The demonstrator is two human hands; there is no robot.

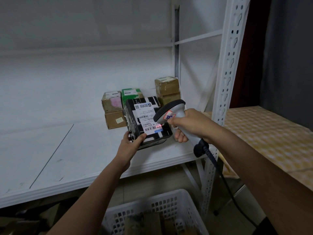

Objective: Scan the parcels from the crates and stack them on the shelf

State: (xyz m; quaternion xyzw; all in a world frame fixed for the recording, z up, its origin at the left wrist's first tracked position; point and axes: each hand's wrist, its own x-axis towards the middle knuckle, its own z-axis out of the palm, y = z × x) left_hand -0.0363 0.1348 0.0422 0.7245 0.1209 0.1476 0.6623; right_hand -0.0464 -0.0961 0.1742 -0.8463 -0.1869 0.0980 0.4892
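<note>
My left hand grips the near left corner of a black-and-white parcel with a white shipping label, held tilted just above the white shelf. My right hand holds a grey barcode scanner by its handle, its head right over the label. A red scan line glows on the label's barcode under the scanner head. Behind the parcel, several parcels stand stacked at the shelf's back right: two brown ones, a green-topped one and a taller taped brown stack.
A white plastic crate with brown parcels inside sits on the floor below the shelf edge. The scanner's black cable hangs down to the right. A perforated white upright borders the shelf, with a yellow-patterned surface beyond it.
</note>
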